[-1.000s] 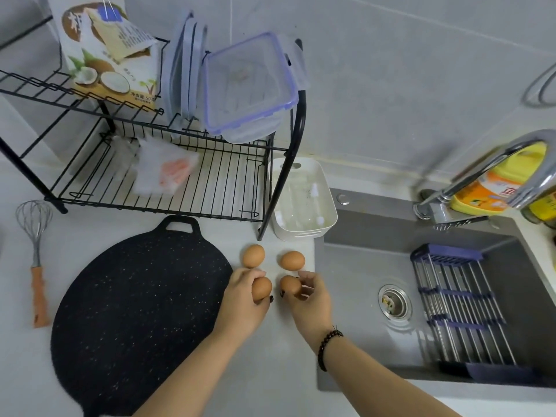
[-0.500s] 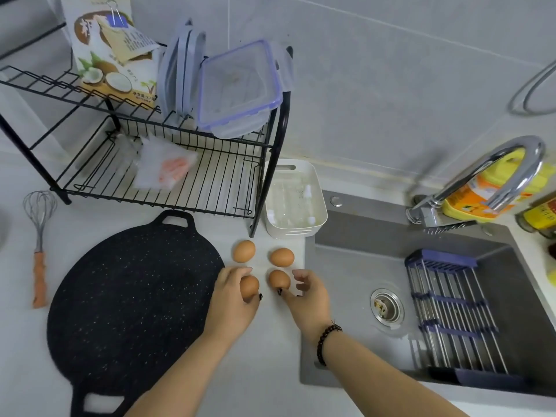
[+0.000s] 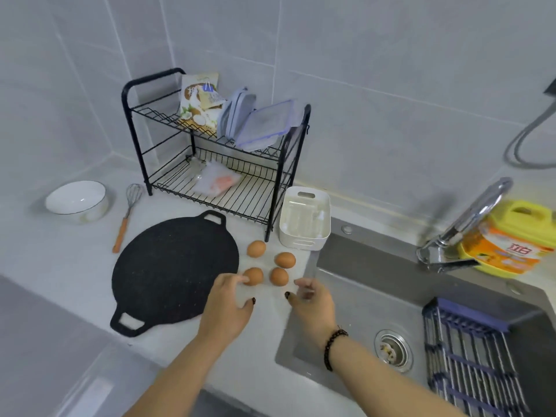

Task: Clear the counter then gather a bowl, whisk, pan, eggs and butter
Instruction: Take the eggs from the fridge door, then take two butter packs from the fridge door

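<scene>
Head view looks down on both hands held low over the front part of the bench, apart from each other. The left hand (image 3: 225,305) has its fingers stretched forward and relaxed, fingertips touching the near-left egg (image 3: 253,276); it grips nothing. The right hand (image 3: 313,299) sits just short of the near-right egg (image 3: 279,276), fingers loosely spread and a little blurred, holding nothing; a dark bead bracelet (image 3: 334,346) circles its wrist. Two more eggs lie just behind, the far-left egg (image 3: 256,248) and the far-right egg (image 3: 285,260), so the four form a small square on the bench beside the sink's left edge. Immediately left of them lies the flat black pan (image 3: 174,272), a loop handle at its near and far rims. Beyond the pan's far left, the whisk (image 3: 128,215) lies with its orange handle toward the front, and the white bowl (image 3: 76,200) stands near the bench's back left corner. A black wire rack (image 3: 216,164) stands against the back wall, with a clipped packet and plastic lids on its top tier and a clear bag below. A white tray (image 3: 304,218) sits at the rack's right foot. The grey sink (image 3: 355,266) holds a drain rack (image 3: 472,356); a chrome tap (image 3: 469,221) and a yellow bottle (image 3: 511,239) stand at its back edge.
</scene>
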Demonstrator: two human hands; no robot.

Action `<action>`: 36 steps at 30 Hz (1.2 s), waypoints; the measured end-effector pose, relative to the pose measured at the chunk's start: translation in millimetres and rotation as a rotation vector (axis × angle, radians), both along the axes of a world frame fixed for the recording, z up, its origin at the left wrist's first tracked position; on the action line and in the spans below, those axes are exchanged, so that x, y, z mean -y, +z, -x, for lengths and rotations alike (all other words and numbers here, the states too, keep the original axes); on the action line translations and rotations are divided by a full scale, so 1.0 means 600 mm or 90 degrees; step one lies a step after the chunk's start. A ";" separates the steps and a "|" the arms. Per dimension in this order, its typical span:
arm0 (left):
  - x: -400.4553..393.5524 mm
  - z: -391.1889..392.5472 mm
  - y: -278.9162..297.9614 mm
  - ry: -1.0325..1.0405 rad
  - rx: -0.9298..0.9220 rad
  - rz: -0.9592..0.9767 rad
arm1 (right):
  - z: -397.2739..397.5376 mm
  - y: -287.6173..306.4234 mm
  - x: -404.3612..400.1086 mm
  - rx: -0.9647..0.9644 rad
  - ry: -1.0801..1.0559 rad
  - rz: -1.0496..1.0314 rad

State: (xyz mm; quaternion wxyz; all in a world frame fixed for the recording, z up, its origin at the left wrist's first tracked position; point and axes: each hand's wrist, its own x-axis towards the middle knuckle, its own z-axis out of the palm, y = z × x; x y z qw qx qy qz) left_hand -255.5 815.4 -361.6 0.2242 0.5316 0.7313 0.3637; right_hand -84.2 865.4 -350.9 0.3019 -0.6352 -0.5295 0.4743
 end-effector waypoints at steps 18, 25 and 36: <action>0.325 -0.135 0.151 0.181 0.085 -0.101 | -0.128 0.159 0.227 -0.048 0.171 -0.101; 0.457 -0.142 0.211 0.160 0.117 -0.150 | -0.129 0.204 0.378 -0.065 0.210 -0.138; 0.683 -0.164 0.280 0.060 0.096 -0.163 | -0.163 0.279 0.668 -0.093 0.169 -0.184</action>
